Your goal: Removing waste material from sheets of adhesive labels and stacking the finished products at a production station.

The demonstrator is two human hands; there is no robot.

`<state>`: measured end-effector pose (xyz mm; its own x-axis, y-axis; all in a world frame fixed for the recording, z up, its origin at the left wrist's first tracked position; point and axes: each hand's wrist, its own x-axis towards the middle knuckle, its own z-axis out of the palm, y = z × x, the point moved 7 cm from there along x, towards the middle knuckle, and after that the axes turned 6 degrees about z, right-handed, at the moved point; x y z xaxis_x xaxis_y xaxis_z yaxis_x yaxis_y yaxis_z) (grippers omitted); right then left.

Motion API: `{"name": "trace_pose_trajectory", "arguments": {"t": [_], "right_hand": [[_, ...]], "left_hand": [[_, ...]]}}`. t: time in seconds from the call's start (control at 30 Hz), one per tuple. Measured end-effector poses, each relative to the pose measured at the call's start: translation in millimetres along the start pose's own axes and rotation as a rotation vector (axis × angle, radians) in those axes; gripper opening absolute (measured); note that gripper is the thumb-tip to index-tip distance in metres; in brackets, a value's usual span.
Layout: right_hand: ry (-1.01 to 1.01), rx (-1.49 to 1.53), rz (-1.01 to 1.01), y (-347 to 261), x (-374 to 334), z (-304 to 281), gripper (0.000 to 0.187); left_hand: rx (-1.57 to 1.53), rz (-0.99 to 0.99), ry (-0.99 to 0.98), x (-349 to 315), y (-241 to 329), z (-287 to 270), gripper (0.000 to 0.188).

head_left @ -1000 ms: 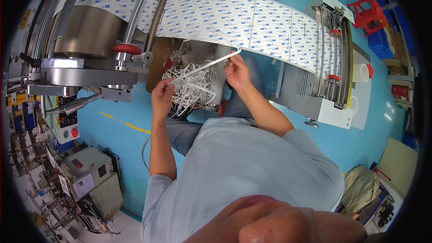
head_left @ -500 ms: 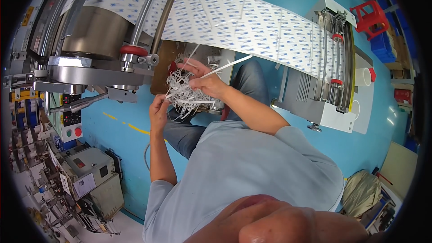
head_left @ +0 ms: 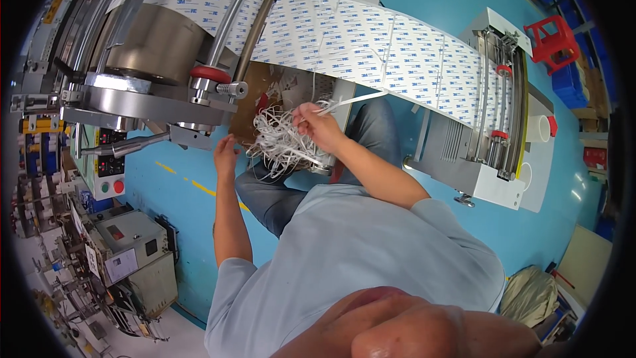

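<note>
A tangled heap of thin white strips (head_left: 281,146) hangs between my knees, in front of a brown board. My right hand (head_left: 321,129) is at its right upper edge, fingers curled around some white strips. One taut strip (head_left: 361,98) runs from just above this hand to the near edge of the wide printed sheet (head_left: 358,40). Left of the heap, my left hand (head_left: 226,154) is held up with loosely bent fingers, and nothing shows in it. The exact grip of my right fingertips is partly hidden by the tangle.
A machine with a metal roller (head_left: 152,43) and steel bars stands at the left. The sheet stretches to a second roller frame (head_left: 497,119) at the right. A red stool (head_left: 553,43) is beyond it. Push buttons (head_left: 112,187) sit below the left machine.
My right hand has closed from spread fingers onto strips near the heap's upper right. My left hand has drawn slightly left, its pinch loosened. The whole view has shifted a little.
</note>
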<state>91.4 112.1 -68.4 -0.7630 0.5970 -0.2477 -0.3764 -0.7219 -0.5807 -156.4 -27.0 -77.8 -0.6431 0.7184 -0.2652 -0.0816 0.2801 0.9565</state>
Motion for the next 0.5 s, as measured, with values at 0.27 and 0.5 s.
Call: {"name": "trace_pose_trajectory", "arguments": {"t": [0.27, 0.5], "right_hand": [[-0.004, -0.329, -0.102, 3, 5, -4, 0.017], [0.091, -0.278, -0.082, 11, -5, -14, 0.024]], "left_hand": [[0.730, 0.741, -0.352, -75, 135, 189, 0.072], [0.618, 0.606, -0.377, -60, 126, 228, 0.036]]}}
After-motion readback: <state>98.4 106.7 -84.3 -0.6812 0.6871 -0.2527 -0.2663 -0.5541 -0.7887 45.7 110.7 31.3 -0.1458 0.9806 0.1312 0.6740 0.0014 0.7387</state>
